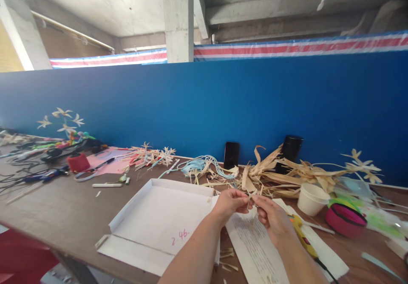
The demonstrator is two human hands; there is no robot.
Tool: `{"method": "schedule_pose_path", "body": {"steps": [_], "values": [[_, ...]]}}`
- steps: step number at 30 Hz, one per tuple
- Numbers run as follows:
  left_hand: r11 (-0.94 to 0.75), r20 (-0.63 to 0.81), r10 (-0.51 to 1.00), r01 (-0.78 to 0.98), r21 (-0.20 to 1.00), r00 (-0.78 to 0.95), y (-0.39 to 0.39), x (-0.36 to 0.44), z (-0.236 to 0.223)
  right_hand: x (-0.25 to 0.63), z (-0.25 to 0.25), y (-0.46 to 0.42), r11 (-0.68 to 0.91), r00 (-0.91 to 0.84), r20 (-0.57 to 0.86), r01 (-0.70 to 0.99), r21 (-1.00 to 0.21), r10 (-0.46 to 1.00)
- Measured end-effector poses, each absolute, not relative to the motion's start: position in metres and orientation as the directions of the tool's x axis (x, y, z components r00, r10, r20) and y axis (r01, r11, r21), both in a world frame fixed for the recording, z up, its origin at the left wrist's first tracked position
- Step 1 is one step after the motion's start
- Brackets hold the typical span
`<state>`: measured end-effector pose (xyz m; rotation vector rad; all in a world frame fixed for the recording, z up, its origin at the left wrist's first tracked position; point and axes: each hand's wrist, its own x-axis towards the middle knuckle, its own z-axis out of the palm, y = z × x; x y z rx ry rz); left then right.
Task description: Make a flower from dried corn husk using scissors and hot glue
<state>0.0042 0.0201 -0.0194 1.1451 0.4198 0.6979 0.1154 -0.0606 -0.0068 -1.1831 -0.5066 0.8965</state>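
My left hand and my right hand meet over a printed paper sheet. Their fingertips are pinched together on a small pale strip of dried husk, mostly hidden by the fingers. Left of my forearms lies an open white cardboard box lid with pink handwriting. A yellow glue gun with a black cord rests beside my right forearm. Behind my hands is a heap of dried corn husks, with trimmed scraps scattered near the paper.
A paper cup and a magenta round pouch stand at right. A phone and a black cylinder lean near the blue partition. Husk flowers, a red tape roll and cables occupy the left.
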Motion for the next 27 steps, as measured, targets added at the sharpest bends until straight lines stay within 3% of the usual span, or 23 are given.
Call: {"method": "schedule_pose_path", "body": {"steps": [6, 17, 27], "values": [[0.257, 0.042, 0.694, -0.302, 0.918, 0.718, 0.0204, 0.0049, -0.0188, 0.1175, -0.0097, -0.0598, 0.106, 0.558, -0.082, -0.296, -0.949, 0.826], [0.229, 0.044, 0.677, -0.266, 0.936, 0.735, 0.0246, 0.0058, -0.0247, 0.1141, -0.0103, -0.0614, 0.103, 0.640, 0.023, -0.088, -0.991, 0.768], [0.305, -0.011, 0.686, -0.273, 0.913, 0.728, 0.0225, 0.0066, -0.0198, 0.1152, -0.0119, -0.0594, 0.070, 0.657, 0.075, 0.034, -0.997, 0.751]]}}
